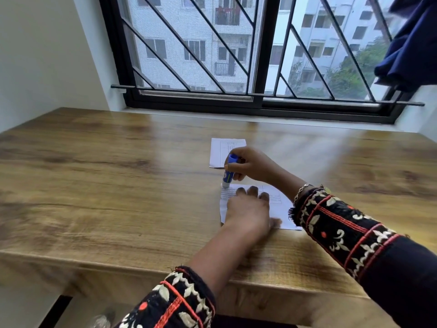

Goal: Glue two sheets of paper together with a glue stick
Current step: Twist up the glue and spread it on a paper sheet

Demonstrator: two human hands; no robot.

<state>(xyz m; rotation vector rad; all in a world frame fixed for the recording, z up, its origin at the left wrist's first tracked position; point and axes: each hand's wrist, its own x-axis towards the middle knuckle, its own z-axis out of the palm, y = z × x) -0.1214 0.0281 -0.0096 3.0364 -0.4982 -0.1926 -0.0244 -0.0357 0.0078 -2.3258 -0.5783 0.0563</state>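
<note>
Two small white printed sheets lie on the wooden table [118, 185]. The near sheet [281, 209] is under my left hand [248, 209], which presses flat on it with straight fingers. My right hand [253, 165] grips a blue and white glue stick [229, 172], held nearly upright. The stick's lower end touches the far left corner of the near sheet. The far sheet [218, 152] lies just behind, partly hidden by my right hand and the stick.
A barred window [236, 55] runs along the table's far edge. Dark blue cloth [411, 43] hangs at the upper right. The table's front edge [142, 266] is close to my body.
</note>
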